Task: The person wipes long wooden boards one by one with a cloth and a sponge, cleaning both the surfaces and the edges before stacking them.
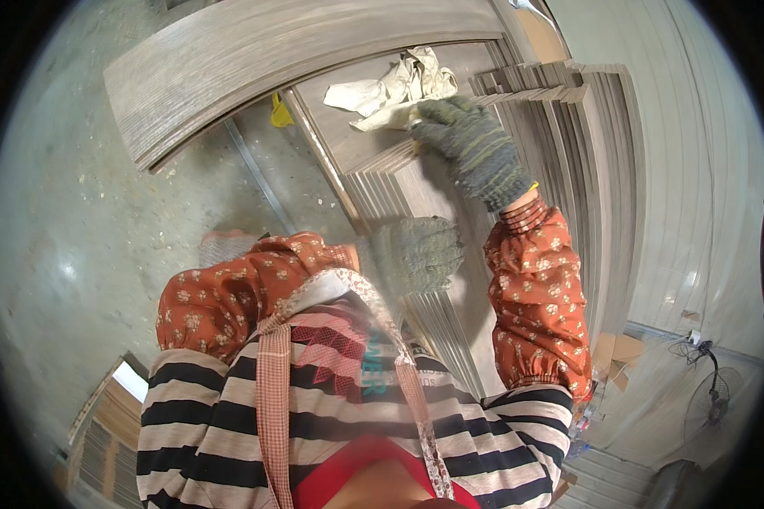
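Observation:
My right hand [467,148], in a grey-green knitted glove, reaches forward beside a crumpled off-white cloth [390,92]. Its fingers are closed, and a small pale yellowish patch shows at their tips; what they grip, if anything, I cannot make out. The cloth lies on a grey-brown wood-grain board [318,97]. My left hand [420,254], gloved alike, is in front of my chest over a stack of wood-grain boards [446,327]. Motion smears it, so its fingers cannot be read.
A large stack of wood-grain panels [297,38] spans the far side. More boards stand in rows [603,178] on the right. Something yellow [281,112] lies beyond a metal strip [259,174] on the floor. A fan [711,399] and a cardboard box [620,356] are at the lower right.

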A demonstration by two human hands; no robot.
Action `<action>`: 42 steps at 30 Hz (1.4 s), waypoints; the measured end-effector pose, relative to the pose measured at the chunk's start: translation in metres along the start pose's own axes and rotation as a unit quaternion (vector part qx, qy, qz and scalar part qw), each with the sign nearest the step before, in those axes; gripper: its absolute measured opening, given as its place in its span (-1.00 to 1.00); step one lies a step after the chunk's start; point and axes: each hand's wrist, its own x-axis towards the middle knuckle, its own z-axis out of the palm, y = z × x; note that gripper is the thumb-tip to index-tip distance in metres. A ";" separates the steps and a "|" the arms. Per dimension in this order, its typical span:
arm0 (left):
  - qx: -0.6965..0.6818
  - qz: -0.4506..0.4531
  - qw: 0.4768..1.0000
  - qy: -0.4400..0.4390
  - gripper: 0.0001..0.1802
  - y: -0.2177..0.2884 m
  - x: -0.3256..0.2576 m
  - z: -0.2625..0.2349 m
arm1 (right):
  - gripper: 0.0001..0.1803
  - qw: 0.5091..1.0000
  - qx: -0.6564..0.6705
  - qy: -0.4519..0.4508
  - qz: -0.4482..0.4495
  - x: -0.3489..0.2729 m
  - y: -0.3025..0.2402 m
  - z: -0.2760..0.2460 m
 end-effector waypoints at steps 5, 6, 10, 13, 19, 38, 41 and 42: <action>-0.016 -0.012 1.000 -0.019 -0.62 0.001 -0.003 0.018 | -0.73 0.993 0.022 0.051 -0.102 -0.011 -0.013 0.008; -0.019 -0.016 0.999 -0.031 -0.63 0.001 -0.003 0.015 | -0.73 1.000 0.009 0.007 -0.026 -0.009 -0.012 0.005; -0.043 -0.028 0.999 -0.002 -0.65 0.004 0.006 -0.024 | -0.71 0.993 -0.028 0.080 0.083 -0.017 -0.002 0.007; -0.076 -0.067 0.995 -0.013 -0.66 0.002 0.007 -0.030 | -0.65 0.989 0.118 0.082 0.039 -0.017 -0.027 -0.002; -0.057 -0.025 0.997 -0.044 -0.61 0.004 -0.002 -0.035 | -0.68 0.969 -0.073 0.157 0.178 -0.033 -0.011 0.009; -0.122 -0.267 0.956 -0.004 -0.75 -0.204 0.027 -0.120 | -0.61 0.771 0.066 0.399 0.491 -0.131 -0.116 0.070; -0.044 -0.387 0.918 -0.070 -0.52 -0.204 0.049 -0.097 | -0.57 0.645 0.220 0.474 0.557 -0.157 -0.104 0.092; -0.016 -0.411 0.895 -0.171 -0.39 -0.199 0.061 -0.100 | -0.56 0.616 0.257 0.490 0.561 -0.158 -0.102 0.092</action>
